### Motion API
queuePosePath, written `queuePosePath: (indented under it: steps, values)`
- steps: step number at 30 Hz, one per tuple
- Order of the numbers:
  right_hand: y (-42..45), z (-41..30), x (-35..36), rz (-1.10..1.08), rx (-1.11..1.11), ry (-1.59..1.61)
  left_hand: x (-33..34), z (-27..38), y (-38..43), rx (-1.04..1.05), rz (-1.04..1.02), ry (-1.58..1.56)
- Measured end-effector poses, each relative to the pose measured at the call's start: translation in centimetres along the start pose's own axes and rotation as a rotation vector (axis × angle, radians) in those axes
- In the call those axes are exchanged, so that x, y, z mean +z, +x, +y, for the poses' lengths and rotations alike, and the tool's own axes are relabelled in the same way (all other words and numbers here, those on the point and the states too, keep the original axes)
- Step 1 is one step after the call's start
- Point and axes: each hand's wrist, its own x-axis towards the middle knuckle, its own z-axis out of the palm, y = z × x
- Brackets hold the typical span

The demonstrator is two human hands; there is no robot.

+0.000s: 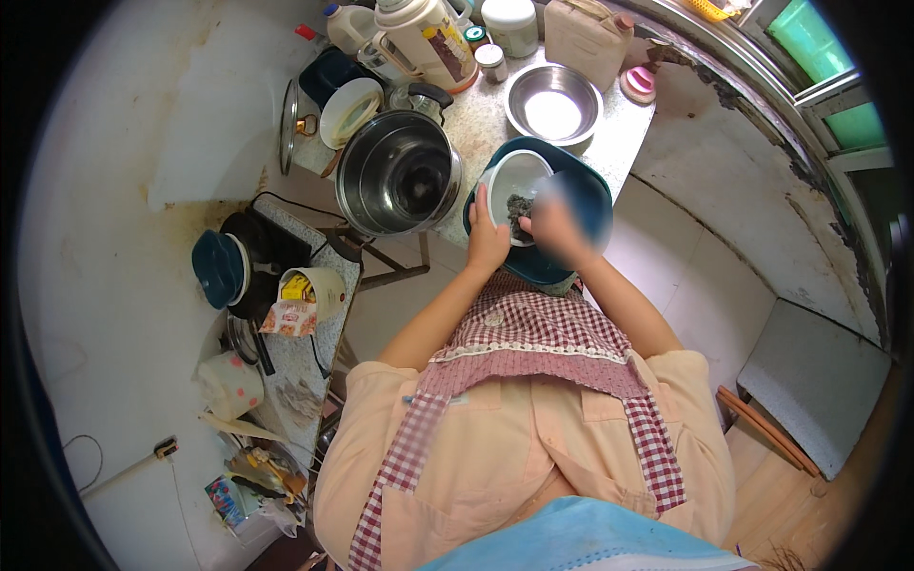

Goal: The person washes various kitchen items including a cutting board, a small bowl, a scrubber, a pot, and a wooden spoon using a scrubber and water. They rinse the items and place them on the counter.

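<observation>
My left hand (pixel 488 241) grips the rim of a white bowl (pixel 520 168), which is tilted over a dark teal plastic basin (pixel 589 196). Inside the bowl, a grey scouring pad (pixel 519 208), apparently steel wool, lies under the fingers of my right hand (pixel 560 225). That hand is blurred, but its fingers look closed on the pad. The basin sits at the near edge of a speckled counter (pixel 480 118). To its left is a large stainless steel pot (pixel 400 175). Behind it stands a shiny steel basin (pixel 515 118).
A thermos jug (pixel 428 46), a plastic jerrycan (pixel 582 43) and a pink-handled scrub brush (pixel 638 84) stand along the back. Stacked dishes (pixel 348 114) and a glass lid (pixel 288 128) sit behind the pot. A lower side table (pixel 325 300) at left holds a tub of packets (pixel 325 289).
</observation>
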Motion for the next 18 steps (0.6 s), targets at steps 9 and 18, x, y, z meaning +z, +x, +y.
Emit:
queuePosePath:
  steps: [9, 18]
  values:
    - [2.8, -2.4, -0.7, -0.063, -0.238, -0.082, -1.2, 3.5, 0.4, -0.815, -0.286, -0.979]
    - [-0.2, -1.0, -5.4, 0.027, -0.165, -0.456, -2.7, 0.8, 0.7, 0.025, -0.048, -0.133]
